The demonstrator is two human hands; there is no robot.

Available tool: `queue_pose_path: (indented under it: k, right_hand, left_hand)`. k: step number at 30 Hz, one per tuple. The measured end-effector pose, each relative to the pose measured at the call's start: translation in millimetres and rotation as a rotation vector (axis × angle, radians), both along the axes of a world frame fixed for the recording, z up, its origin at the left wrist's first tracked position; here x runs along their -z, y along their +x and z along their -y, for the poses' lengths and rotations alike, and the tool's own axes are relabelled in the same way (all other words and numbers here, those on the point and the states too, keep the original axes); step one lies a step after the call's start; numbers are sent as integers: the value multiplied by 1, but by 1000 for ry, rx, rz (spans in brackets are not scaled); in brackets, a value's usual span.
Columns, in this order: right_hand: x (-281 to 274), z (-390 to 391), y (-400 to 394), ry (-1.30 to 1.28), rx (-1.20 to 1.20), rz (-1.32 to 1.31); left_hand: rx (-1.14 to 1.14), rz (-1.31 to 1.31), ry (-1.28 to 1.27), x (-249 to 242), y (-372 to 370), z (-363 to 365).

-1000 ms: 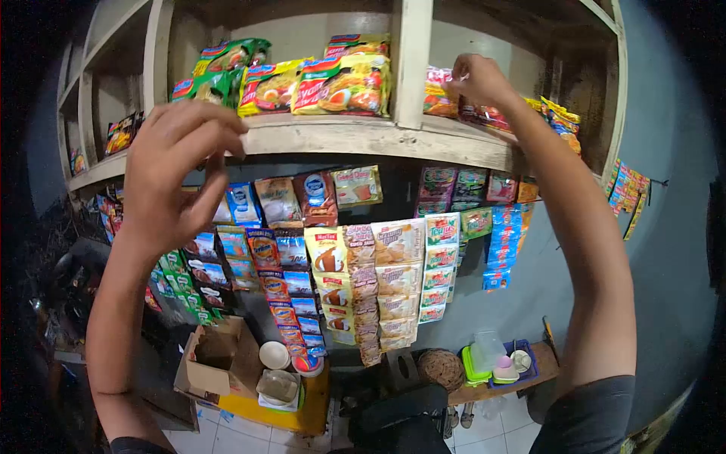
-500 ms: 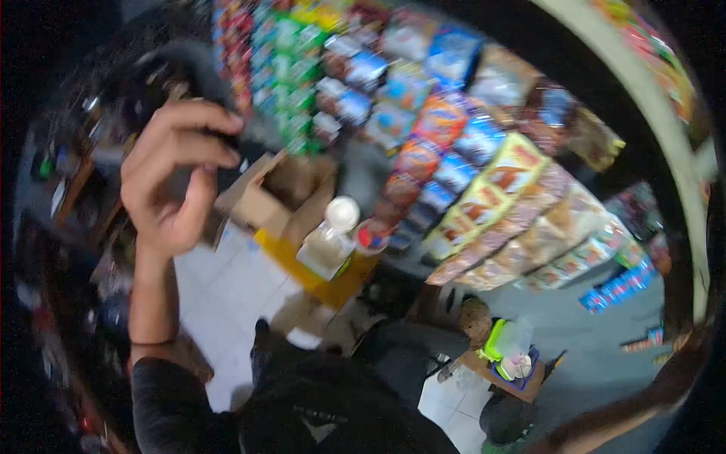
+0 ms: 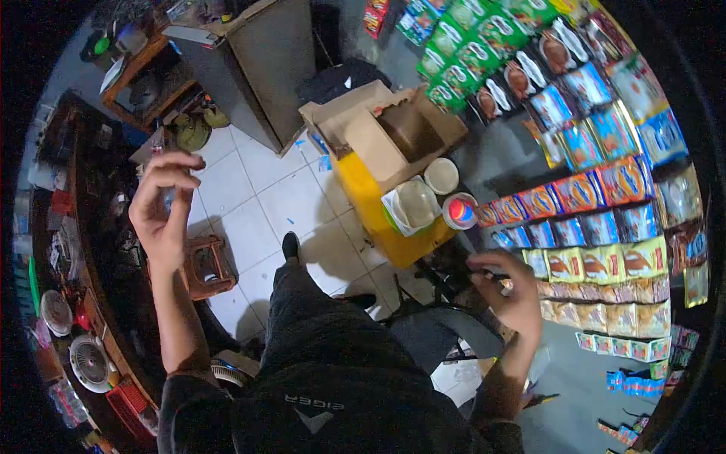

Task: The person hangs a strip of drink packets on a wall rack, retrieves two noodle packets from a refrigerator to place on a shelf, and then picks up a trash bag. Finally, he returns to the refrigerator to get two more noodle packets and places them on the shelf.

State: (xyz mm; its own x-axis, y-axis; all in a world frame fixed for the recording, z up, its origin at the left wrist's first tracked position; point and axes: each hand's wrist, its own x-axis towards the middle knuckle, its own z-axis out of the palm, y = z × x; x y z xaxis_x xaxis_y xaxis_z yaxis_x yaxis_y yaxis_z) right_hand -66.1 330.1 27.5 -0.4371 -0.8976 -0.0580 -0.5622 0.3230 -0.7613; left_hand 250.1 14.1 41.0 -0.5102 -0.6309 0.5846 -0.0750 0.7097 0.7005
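Observation:
My left hand [image 3: 162, 208] is raised at the left, its fingers curved and a gap between them and the thumb. Nothing is in it, and below it stands a small wooden stool [image 3: 209, 266]. On the other side, my right hand [image 3: 508, 291] is held up with bent fingers and thumb apart, also holding nothing visible. It is nearest to the hanging strips of sachets, such as the yellow sachets [image 3: 601, 262]. Just beyond it are a tub with a red and blue lid [image 3: 460, 211] and a clear container [image 3: 415, 206] on a yellow surface [image 3: 365, 198].
An open cardboard box [image 3: 363, 155] sits at the yellow surface's far end. Behind it stands a tall grey cabinet [image 3: 257, 76]. Shelving with a fan [image 3: 94, 362] runs down the left. White floor tiles [image 3: 283, 193] lie ahead, and a dark round seat [image 3: 442, 333] is at my right.
The view has swung leftward, so the sachets now sit further right and more floor shows. My right hand has come clearly into view; my left hand stays raised with curved fingers.

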Motion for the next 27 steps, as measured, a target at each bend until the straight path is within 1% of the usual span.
queue_pose_path:
  k: [2, 3, 4, 5, 6, 7, 8, 9, 10, 11, 12, 13, 15, 16, 18, 20, 21, 22, 23, 24, 25, 27]
  right_hand:
    - [8, 46, 9, -97, -124, 13]
    - [14, 71, 14, -100, -128, 10]
    - [19, 94, 18, -102, -191, 17]
    - [21, 111, 22, -102, -221, 10]
    - [24, 128, 26, -107, -216, -6]
    - [26, 141, 31, -114, -189, -32]
    - [24, 150, 34, -204, -159, -59]
    - [17, 157, 33, -303, -135, -99]
    - [-2, 159, 34, -273, -71, -175]
    - [-24, 153, 37, -240, -18, -232]
    - [-50, 142, 37, -320, 14, -311]
    - [-70, 124, 37, -338, 78, -357]
    - [-103, 71, 41, -446, 265, -440]
    - [-118, 41, 44, -502, 335, -575]
    - [-152, -21, 56, -585, 465, -806]
    - [-184, -90, 65, -622, 594, -1014]
    - [-201, -126, 65, -630, 655, -1131]
    - [-219, -160, 63, -629, 767, -1262]
    - [-244, -193, 57, -644, 829, -1335]
    - [-271, -224, 46, -625, 891, -1388]
    - [-298, -252, 33, -606, 952, -1438]
    - [-350, -301, 2, -341, 920, -1487]
  left_hand:
    - [-21, -11, 34, 8, 18, 22]
    - [-26, -21, 67, 11, 25, 35]
    - [-61, 47, 16, 14, 34, 49]
    - [-47, 39, 86, 22, 38, 63]
    - [-15, 34, 80, 36, 40, 84]
    - [20, 81, 69, 40, 38, 99]
    - [28, 54, 137, 50, 29, 114]
    - [102, 43, 126, 50, 11, 129]
    - [191, 22, 92, 45, -10, 140]
    - [321, -1, 37, 29, -36, 141]
    - [390, -26, 16, 19, -59, 140]
    - [447, -42, -1, 11, -81, 135]
    - [594, -64, -113, -24, -127, 104]
    - [607, -63, -97, -29, -147, 89]
    - [798, -163, -190, -58, -181, 46]
    - [939, -229, -208, -74, -207, -3]
    - [990, -228, -215, -81, -216, -26]
    - [1021, -234, -202, -82, -225, -49]
    - [1049, -237, -187, -81, -234, -70]
    - [1113, -241, -118, -74, -245, -87]
    - [1131, -247, -139, -70, -253, -103]
    - [1142, -227, -160, -65, -265, -133]
